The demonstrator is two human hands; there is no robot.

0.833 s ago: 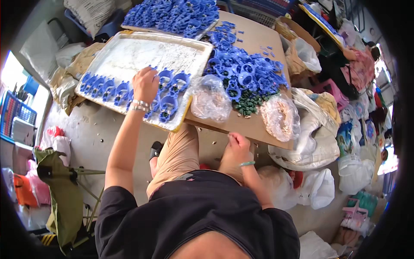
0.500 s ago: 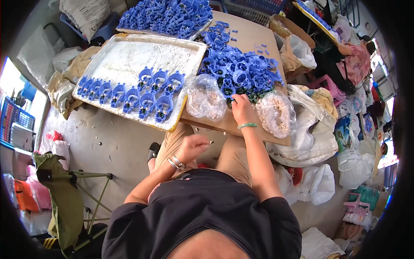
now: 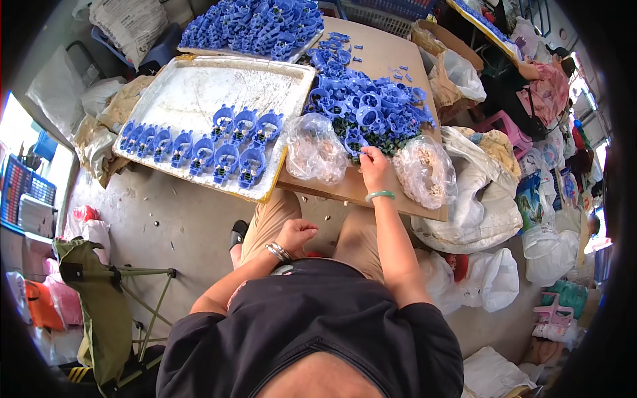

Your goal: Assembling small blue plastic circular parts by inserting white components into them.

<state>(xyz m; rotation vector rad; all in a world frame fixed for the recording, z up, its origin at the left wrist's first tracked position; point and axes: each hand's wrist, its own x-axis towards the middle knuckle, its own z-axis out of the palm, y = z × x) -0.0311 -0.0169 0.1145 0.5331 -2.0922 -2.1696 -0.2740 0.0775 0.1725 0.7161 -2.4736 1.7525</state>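
Observation:
My right hand (image 3: 375, 167), with a green bangle at its wrist, is at the near edge of a pile of blue plastic parts (image 3: 391, 106). Its fingertips are pinched together beside a blue ring-shaped part (image 3: 354, 141); whatever they hold is too small to make out. My left hand (image 3: 296, 236), wearing silver bangles, hovers over my lap with its fingers curled in, and its grip is hidden. Two clear bags, the left one (image 3: 315, 149) and the right one (image 3: 426, 171), lie on either side of my right hand with small pale pieces inside.
A white tray (image 3: 219, 83) at the left carries rows of blue figure parts (image 3: 225, 159). Behind it a second tray is heaped with blue parts (image 3: 252, 26). White sacks (image 3: 468, 199) crowd the table's right side. A green folding chair (image 3: 99, 305) stands at left; another person (image 3: 547, 93) sits far right.
My right hand has drawn slightly right and toward me at the pile's edge. My left hand has lowered a little toward my lap, its fingers still curled.

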